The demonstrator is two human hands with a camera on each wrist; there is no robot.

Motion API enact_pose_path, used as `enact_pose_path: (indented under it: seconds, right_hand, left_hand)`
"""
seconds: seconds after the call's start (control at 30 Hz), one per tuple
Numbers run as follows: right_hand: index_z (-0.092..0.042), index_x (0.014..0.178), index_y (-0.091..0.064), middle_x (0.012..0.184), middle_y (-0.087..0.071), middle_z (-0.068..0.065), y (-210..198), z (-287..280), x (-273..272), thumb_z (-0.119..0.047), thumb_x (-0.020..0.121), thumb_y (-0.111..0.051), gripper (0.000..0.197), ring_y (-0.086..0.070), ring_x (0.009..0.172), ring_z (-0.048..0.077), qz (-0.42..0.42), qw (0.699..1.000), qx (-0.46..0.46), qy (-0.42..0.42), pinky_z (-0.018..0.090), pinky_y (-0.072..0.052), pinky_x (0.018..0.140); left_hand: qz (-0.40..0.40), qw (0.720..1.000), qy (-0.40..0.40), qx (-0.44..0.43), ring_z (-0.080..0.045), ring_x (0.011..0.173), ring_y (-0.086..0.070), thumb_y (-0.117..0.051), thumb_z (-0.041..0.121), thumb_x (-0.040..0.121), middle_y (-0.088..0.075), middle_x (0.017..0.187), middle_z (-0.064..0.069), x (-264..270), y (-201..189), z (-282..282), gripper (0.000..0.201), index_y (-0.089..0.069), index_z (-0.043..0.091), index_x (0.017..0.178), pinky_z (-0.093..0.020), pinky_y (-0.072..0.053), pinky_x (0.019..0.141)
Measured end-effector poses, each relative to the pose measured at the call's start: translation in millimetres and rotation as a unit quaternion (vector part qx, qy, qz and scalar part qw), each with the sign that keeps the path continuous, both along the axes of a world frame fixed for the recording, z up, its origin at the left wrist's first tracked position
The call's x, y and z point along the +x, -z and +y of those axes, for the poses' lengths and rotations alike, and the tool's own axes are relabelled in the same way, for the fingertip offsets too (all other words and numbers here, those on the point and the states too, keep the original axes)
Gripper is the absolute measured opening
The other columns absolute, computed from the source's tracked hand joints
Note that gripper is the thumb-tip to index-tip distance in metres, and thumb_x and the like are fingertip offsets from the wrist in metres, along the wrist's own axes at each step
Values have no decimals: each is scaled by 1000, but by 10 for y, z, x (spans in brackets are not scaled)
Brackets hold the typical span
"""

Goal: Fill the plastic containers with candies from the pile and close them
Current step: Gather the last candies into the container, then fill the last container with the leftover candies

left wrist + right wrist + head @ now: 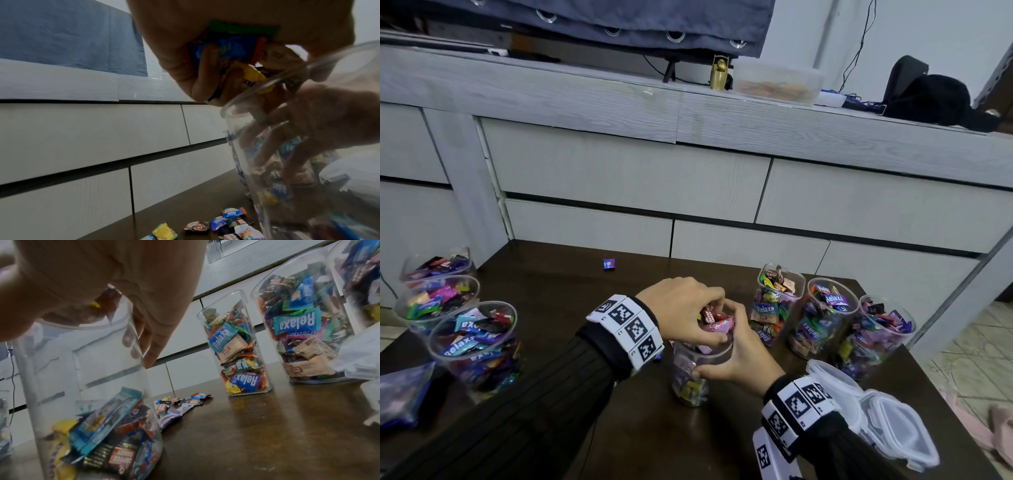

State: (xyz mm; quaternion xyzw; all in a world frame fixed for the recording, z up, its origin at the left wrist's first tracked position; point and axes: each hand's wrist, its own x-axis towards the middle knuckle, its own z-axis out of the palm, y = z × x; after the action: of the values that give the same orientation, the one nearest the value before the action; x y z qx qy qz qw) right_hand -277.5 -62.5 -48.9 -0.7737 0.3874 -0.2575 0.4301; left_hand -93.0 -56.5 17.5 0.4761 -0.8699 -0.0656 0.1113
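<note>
- Left hand [683, 310] clutched a candy handful [714, 320] over the container [693, 373]; overhanging wrappers risked spilling.
- Right hand [736, 359], at 3 o'clock, gripped its wall; tipping remained possible.

A grey cabinet [688, 178] stands behind the dark bench [571, 274], carrying a blue cloth [619, 20], a gold figure [719, 74], a tub [779, 84] and a black bag [928, 99].

Clear upright container [690, 373], partly filled with candies [115, 439].
</note>
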Motion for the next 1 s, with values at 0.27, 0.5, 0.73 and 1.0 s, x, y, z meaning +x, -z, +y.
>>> enact_pose_path:
  seconds: [0.27, 0.5, 0.73, 1.0]
  right_hand:
    - [-32, 135, -19, 126, -51, -13, 20, -6, -3, -29, 55, -91, 108, -54, 116, -4, -4, 1000, -2, 4, 25, -47, 101]
    - [-30, 135, -22, 129, -51, -10, 32, 8, 12, -31, 54, -92, 106, -53, 118, -1, -7, 1000, -6, 6, 26, -48, 100]
    - [-36, 142, -7, 121, -49, -24, 59, -9, 20, -41, 53, -90, 122, -46, 110, -21, 13, 999, -37, 14, 1, -39, 88]
    - [-45, 135, -12, 121, -50, -25, 77, -29, 9, -40, 55, -90, 112, -49, 114, -15, 9, 999, -33, 6, 7, -43, 91]
  left_hand:
    - [-13, 1000, 1, -8, -13, 74, -52, -59, 55, 75, -53, 94, 4, -90, 33, 65, 40, -67, 23, 98, -30, -45, 66]
    - [56, 997, -47, -32, -13, 81, -54, -54, 48, 89, -55, 90, 7, -107, 45, 42, 26, -59, 24, 98, -32, -48, 73]
    - [300, 948, -107, -3, -3, 73, -53, -55, 29, 98, -56, 77, 11, -386, 161, 32, 19, -59, 17, 83, -13, -40, 66]
    - [371, 924, -78, 58, -15, 75, -65, -54, 29, 99, -67, 74, 3, -351, 174, 105, 20, -64, 15, 87, -33, -55, 75]
